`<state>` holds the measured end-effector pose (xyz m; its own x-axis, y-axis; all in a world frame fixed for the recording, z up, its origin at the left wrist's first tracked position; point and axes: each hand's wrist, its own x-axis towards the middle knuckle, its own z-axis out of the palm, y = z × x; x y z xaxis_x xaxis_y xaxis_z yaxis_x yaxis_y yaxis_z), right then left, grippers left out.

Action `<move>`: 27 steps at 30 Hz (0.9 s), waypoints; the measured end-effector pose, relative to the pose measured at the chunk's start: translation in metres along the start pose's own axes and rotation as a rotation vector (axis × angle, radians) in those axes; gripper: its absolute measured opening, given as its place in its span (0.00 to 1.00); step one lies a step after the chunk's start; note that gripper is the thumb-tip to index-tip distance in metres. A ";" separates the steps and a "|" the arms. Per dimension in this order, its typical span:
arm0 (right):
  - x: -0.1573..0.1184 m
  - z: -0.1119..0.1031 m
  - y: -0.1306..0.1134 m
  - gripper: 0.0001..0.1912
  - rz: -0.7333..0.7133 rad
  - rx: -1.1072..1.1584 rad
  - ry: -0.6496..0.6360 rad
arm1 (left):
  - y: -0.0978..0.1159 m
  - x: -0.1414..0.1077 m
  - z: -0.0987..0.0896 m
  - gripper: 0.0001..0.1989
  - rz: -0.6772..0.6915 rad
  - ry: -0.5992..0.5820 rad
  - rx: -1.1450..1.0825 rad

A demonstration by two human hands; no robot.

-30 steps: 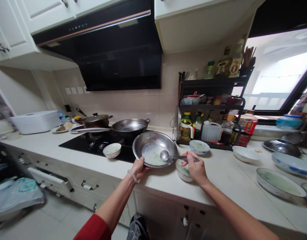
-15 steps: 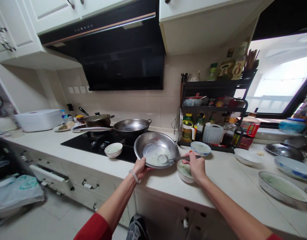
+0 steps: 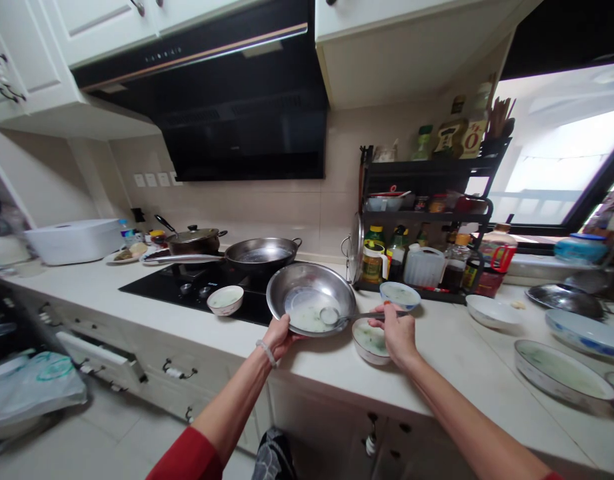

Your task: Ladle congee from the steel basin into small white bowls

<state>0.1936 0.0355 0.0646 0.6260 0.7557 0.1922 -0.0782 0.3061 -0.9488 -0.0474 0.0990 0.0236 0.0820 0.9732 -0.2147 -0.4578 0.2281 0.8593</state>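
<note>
My left hand (image 3: 279, 339) is closed on the near-left rim of a wide steel basin (image 3: 307, 281), which tilts toward me. Pale soup with green bits (image 3: 307, 320) pools at its lower side. In my right hand (image 3: 397, 333) is the handle of a ladle (image 3: 330, 316), whose bowl rests in or just over the soup. Below the handle stands a soup-filled bowl (image 3: 371, 352), partly hidden by my right hand. A blue-rimmed bowl (image 3: 401, 296) of soup sits behind it, and another filled bowl (image 3: 225, 301) stands at the hob's front edge.
A long-handled wok (image 3: 261, 252) and a lidded pot (image 3: 194, 240) stand on the black hob (image 3: 161, 283). Bottles fill a black rack (image 3: 427, 217) against the wall. More bowls, including a soup-filled one (image 3: 561, 373), line the counter's right side. An open drawer (image 3: 99, 353) juts out lower left.
The ladle and my right hand have shifted slightly to the right. My left hand keeps its hold on the basin, and the camera view has moved a little.
</note>
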 end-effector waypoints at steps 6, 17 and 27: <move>0.000 -0.003 -0.004 0.07 0.059 0.144 0.047 | -0.002 0.003 -0.002 0.12 -0.004 0.009 -0.006; -0.009 -0.059 -0.048 0.05 -0.007 0.143 0.125 | -0.002 0.005 -0.002 0.13 -0.012 0.032 -0.003; -0.019 -0.105 -0.054 0.11 -0.107 0.052 0.188 | -0.001 -0.001 0.002 0.12 -0.010 0.037 -0.008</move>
<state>0.2668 -0.0562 0.0854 0.7662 0.5975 0.2365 -0.0400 0.4117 -0.9105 -0.0454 0.0982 0.0239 0.0535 0.9692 -0.2403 -0.4640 0.2372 0.8535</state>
